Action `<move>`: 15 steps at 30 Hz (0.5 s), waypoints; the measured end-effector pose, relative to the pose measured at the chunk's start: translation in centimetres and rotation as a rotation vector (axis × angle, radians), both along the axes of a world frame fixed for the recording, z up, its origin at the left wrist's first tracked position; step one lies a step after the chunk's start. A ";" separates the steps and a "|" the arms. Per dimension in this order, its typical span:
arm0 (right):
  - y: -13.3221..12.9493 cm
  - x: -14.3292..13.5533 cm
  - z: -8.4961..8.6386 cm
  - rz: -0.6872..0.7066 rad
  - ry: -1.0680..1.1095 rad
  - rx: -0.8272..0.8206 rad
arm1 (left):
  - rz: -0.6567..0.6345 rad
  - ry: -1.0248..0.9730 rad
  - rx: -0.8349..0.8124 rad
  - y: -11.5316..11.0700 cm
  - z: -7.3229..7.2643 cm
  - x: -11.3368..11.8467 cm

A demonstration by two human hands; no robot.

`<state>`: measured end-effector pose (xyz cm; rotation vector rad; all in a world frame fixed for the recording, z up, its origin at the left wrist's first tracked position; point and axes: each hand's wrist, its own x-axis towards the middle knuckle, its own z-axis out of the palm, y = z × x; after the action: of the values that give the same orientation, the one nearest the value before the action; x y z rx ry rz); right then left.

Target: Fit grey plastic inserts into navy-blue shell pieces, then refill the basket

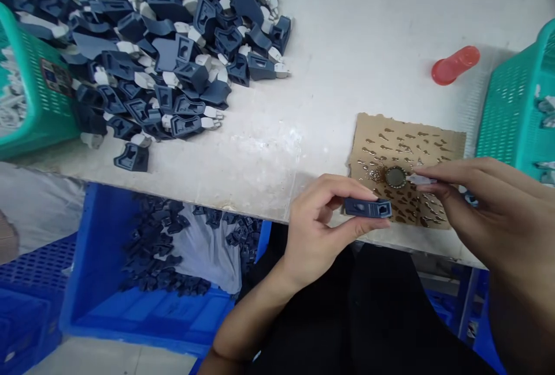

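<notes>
Between thumb and fingers, my left hand [318, 230] grips a dark blue plastic part [367, 208], its recessed side facing up, over the near left part of a cardboard sheet [364, 138]. My right hand [489, 201] pinches a small white piece [420, 179], whose tip is at the rim of a small round cap [395, 177] holding dark content. Brown glossy drops cover much of the cardboard around the cap. The two held pieces are apart, the white one farther right and a little farther from me.
Dark blue parts with white ends [186, 63] are heaped at the back left of the table [269, 161]. Green baskets [47, 103] stand at both sides. A red cylindrical object [455, 65] lies at the right. Below the edge, a blue crate [173, 317] holds dark parts.
</notes>
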<state>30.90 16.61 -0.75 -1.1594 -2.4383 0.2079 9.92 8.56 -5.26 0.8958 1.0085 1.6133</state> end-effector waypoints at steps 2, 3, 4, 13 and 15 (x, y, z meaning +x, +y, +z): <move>0.2 -0.1 -0.3 0.050 -0.045 0.095 | 0.003 -0.005 0.004 -0.1 -0.2 -0.1; 0.3 -0.1 -0.4 0.070 -0.061 0.125 | 0.005 -0.005 -0.003 -0.2 -0.3 -0.3; 0.3 -0.1 -0.5 0.091 -0.066 0.143 | 0.004 -0.007 -0.014 -0.2 -0.3 -0.4; 0.6 -0.2 -1.1 0.200 -0.055 0.134 | 0.020 -0.084 -0.082 -0.6 -0.2 -0.4; 0.0 0.0 -0.9 0.111 -0.017 0.092 | 0.036 -0.047 -0.067 -0.6 0.1 -0.3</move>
<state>30.85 16.62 -1.68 -0.9919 -2.5011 0.1187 9.59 7.98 -5.21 0.7957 1.0452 1.6131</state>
